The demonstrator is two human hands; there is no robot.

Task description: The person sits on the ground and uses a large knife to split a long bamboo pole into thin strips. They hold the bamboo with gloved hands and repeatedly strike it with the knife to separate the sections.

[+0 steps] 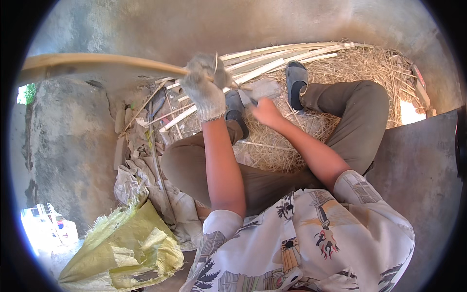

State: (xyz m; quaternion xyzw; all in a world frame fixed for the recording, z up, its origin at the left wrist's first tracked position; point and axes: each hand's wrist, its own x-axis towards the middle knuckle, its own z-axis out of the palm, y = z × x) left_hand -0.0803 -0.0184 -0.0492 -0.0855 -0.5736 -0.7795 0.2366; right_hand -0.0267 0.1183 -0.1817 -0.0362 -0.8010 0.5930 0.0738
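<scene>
My left hand (203, 92), in a grey-white knit work glove, is closed around a long bamboo strip (112, 60). The strip runs out to the left at about the glove's height, and its short end shows just right of the glove. A thin sliver stands up beside the gloved fingers. My bare right hand (267, 115) is wrapped around the handle of a knife (246, 99). Its blade points up and left toward the strip's short end; whether the two touch I cannot tell. A grey block (266, 88) lies just beyond the blade.
Several split bamboo strips (262, 69) lie along the far wall. Straw-like shavings (355, 68) cover the floor around my shod feet. To my left are a crumpled yellow woven sack (126, 243), pale cloth and loose sticks. A grey panel (421, 160) stands at my right.
</scene>
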